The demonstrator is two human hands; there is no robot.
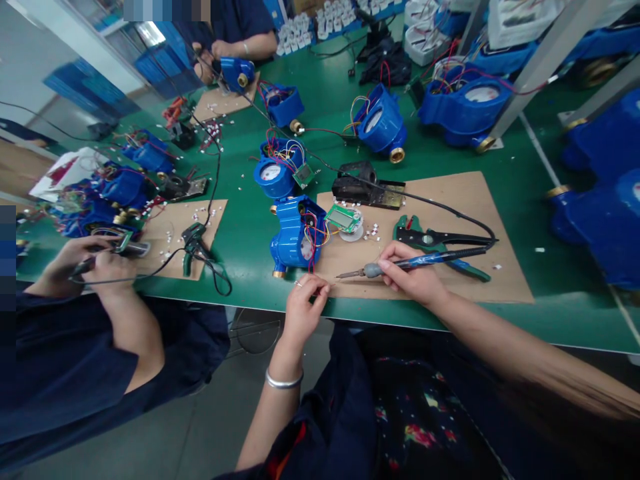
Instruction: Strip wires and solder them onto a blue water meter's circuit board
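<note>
In my right hand [413, 272] is a blue soldering iron [425, 260], its tip pointing left, close to the fingers of my left hand [306, 300]. Those fingers are pinched together on thin wires [314, 259] that run down from a blue water meter [295, 237] lying at the table edge. The exact wire ends are too small to make out. A green circuit board with a display [343, 219] rests just right of the meter, on a white round piece. Green-handled wire strippers [440, 240] lie behind my right hand on a cardboard sheet [500, 267].
A black soldering iron stand [367, 183] sits at the back of the cardboard. More blue meters [383, 127] stand across the green table [240, 240]. At left, a co-worker's hands [107, 263] work near another wire stripper [195, 243]; another person [245, 40] is opposite. The iron's cable loops rightward.
</note>
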